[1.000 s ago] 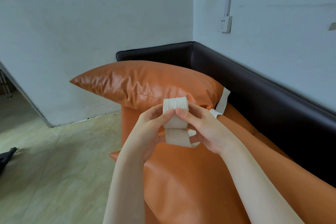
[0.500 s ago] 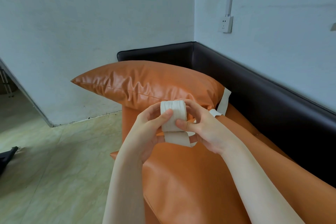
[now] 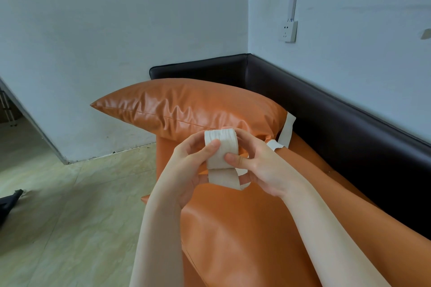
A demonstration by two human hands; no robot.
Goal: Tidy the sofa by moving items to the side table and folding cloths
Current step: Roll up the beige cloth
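cream ribbed cloth strip (image 3: 221, 147), glossy orange cushion (image 3: 186, 105), orange sofa seat (image 3: 245, 240), dark brown backrest (image 3: 326, 109), pale green marbled floor (image 3: 81, 205)

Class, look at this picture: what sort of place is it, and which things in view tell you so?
Probably a plain indoor sitting corner. An orange sofa with a dark backrest fills the corner, an orange cushion lies on it, and a wall socket sits above. Both hands hold a white cloth strip.

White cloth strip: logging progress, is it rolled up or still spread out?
Partly rolled: both hands hold a wound roll of the white cloth strip, and a loose tail hangs below.
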